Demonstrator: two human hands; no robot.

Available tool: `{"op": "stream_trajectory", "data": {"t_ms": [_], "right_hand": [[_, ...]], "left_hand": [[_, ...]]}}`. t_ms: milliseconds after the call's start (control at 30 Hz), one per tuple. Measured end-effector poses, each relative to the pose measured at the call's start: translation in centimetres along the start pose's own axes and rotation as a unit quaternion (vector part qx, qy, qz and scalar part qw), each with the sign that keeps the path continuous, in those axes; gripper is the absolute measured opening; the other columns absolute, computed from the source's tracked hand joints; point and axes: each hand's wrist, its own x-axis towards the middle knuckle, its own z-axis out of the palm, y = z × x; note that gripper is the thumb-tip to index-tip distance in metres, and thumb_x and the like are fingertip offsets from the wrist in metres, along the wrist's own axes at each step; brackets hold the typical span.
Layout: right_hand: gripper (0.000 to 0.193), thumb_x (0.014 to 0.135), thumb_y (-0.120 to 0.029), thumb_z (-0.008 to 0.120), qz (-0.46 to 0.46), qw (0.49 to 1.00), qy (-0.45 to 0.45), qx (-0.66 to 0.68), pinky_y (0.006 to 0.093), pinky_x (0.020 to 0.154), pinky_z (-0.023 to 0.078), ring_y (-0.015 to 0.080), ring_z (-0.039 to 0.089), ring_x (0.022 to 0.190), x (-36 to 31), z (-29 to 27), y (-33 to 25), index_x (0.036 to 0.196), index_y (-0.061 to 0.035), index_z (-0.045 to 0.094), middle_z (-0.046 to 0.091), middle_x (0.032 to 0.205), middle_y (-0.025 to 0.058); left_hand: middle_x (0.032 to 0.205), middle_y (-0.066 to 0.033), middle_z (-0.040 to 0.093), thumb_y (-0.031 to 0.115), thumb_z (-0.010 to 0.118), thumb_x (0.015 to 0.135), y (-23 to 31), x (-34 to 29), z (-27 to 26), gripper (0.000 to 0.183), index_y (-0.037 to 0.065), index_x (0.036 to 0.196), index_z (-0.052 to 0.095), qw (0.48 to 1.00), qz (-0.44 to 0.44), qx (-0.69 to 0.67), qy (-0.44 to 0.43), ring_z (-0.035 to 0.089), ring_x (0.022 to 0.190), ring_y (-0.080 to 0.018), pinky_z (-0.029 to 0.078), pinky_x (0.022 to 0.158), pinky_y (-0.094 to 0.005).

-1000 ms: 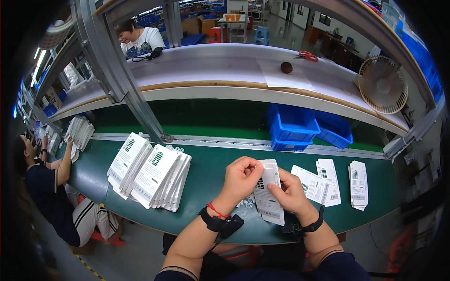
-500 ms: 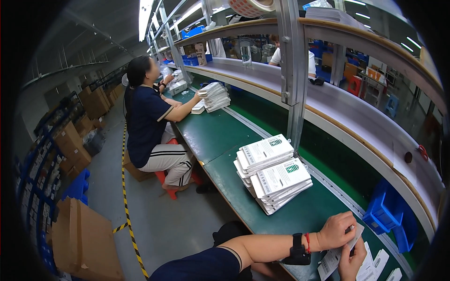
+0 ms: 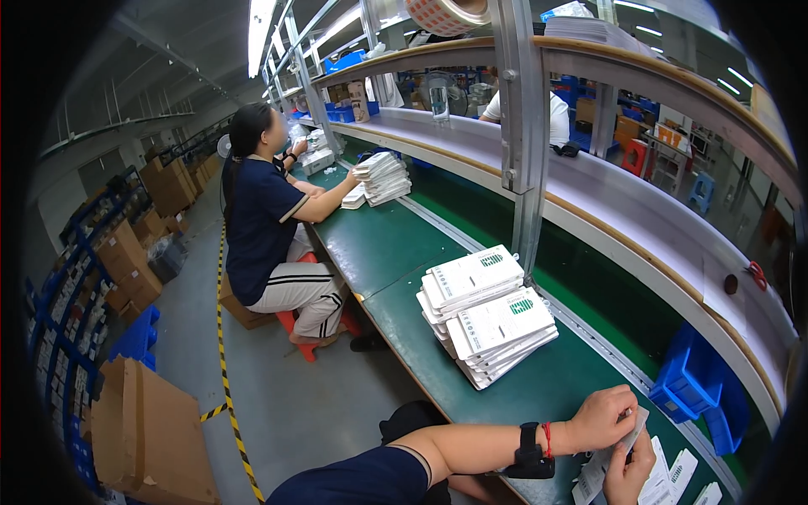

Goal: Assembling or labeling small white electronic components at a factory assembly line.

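Note:
At the lower right, both of my hands are on a small pale flat piece [image 3: 635, 430], possibly a sticker sheet or thin card. My left hand [image 3: 599, 418], with a dark band and red cord at its wrist, pinches its upper part with bent fingers. Below it, my right hand [image 3: 629, 473] grips the lower edge with thumb and fingers. Beneath the hands lie white printed flat boxes [image 3: 678, 473], partly covered by them. Up the bench from my hands stand two leaning stacks of similar white boxes [image 3: 502, 322] with green print.
Blue plastic bins [image 3: 688, 376] sit right of my hands under the shelf [image 3: 640, 227]. A metal post [image 3: 519, 109] rises behind the stacks. Farther left along the green bench [image 3: 383, 244], a seated co-worker [image 3: 265, 210] handles another box stack [image 3: 385, 178]. Red scissors [image 3: 757, 275] lie on the shelf.
The view has shifted very slightly. Both hands keep hold of the pale piece, with only a small movement of the fingers. The stacks stay in place.

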Motion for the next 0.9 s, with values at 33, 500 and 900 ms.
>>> {"op": "stream_trajectory", "data": {"t_ms": [33,500,900], "right_hand": [[0.035,0.094,-0.017,0.052,-0.011,1.0,0.021,0.014,0.033,0.085,0.047,0.0245,0.06,0.099,0.0,0.1,-0.3,0.122,0.0042,0.053,0.061,0.113,0.0166],[0.032,0.095,-0.016,0.047,0.013,0.993,0.025,0.111,0.0342,0.086,0.045,0.0269,0.058,0.1,0.2,-2.0,-0.2,0.114,0.0073,0.057,0.061,0.11,0.0183],[0.025,0.092,-0.009,0.054,-0.05,0.995,0.081,-0.009,0.0336,0.083,0.046,0.0264,0.06,0.094,0.2,-1.1,-1.2,0.113,0.0021,0.061,0.062,0.103,0.0158]], "left_hand": [[0.071,-0.0028,0.054,0.008,0.059,0.081,0.1,0.0,-0.1,0.01,0.001,0.075,0.057,1.0,0.0,0.0,-0.001,0.05,0.06,-0.0102,0.04,0.052,-0.0258],[0.08,-0.0111,0.05,0.003,0.055,0.083,1.4,0.0,-0.5,0.004,0.001,0.083,0.052,0.994,0.108,0.0,-0.01,0.051,0.064,-0.0254,0.041,0.055,-0.0312],[0.081,-0.0018,0.05,0.006,0.053,0.091,-0.2,-0.5,1.2,0.007,0.002,0.087,0.049,0.908,-0.17,-0.359,-0.13,0.045,0.069,-0.0065,0.039,0.059,-0.0233]]}}
